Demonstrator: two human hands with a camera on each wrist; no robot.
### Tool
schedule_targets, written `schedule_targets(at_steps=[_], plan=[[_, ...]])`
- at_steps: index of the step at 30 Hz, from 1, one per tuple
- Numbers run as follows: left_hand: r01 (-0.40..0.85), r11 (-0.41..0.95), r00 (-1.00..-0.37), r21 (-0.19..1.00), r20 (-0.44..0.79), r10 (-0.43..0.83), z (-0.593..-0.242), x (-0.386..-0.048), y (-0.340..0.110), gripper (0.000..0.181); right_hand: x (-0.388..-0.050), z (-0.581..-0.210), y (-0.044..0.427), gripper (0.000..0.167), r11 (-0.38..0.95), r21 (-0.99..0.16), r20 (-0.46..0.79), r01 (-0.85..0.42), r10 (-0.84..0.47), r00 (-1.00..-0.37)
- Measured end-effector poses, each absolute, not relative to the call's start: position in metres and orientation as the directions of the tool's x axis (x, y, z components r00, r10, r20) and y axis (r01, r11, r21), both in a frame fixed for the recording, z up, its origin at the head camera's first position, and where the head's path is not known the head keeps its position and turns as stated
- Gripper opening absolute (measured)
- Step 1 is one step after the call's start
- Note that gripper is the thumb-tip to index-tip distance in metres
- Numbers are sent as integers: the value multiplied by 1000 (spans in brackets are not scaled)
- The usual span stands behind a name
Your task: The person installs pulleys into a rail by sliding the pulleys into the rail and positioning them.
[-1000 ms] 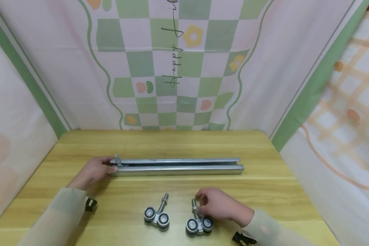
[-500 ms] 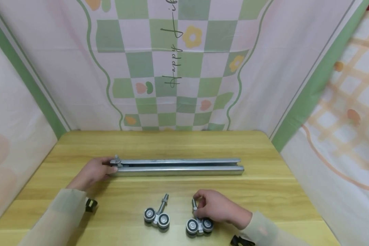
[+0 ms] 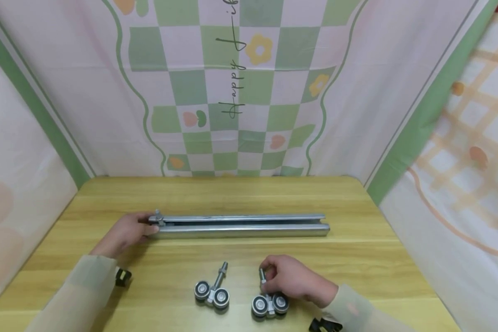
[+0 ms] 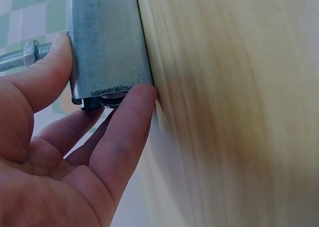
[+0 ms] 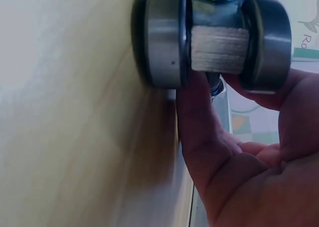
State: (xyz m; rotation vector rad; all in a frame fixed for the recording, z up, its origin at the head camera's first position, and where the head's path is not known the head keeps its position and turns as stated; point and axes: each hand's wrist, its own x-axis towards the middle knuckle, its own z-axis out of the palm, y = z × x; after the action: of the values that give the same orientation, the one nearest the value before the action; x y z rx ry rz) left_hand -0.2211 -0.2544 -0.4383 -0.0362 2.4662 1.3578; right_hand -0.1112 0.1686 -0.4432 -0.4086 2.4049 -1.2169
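A long galvanized metal track (image 3: 240,229) lies crosswise on the table, its slot facing up. At its left end, a bolt with a nut (image 4: 30,55) sticks out of the slot, and part of a wheel shows inside the channel. My left hand (image 3: 126,230) grips that end, thumb by the bolt and fingers against the end. Nearer to me, my right hand (image 3: 290,279) pinches the threaded bolt of a roller hanger (image 3: 269,305). Its wheels appear large in the right wrist view, with a squared metal block (image 5: 219,50) between them.
A second roller hanger (image 3: 210,295) lies to the left of the pinched one, its bolt pointing away from me. The wooden table (image 3: 216,193) ends at a patterned cloth backdrop (image 3: 257,92), with cloth also on both sides.
My right hand has shifted slightly left and its fingers have closed round the hanger's bolt. The left hand and the track stay in place.
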Motion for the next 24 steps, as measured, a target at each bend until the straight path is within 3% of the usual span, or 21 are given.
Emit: schedule_targets(at_steps=[24], plan=[[-139,597,-956,790,-264,126,-437,-220,-252,63,-108,-449,169,41,475,-880,-216,1,-398,-892]])
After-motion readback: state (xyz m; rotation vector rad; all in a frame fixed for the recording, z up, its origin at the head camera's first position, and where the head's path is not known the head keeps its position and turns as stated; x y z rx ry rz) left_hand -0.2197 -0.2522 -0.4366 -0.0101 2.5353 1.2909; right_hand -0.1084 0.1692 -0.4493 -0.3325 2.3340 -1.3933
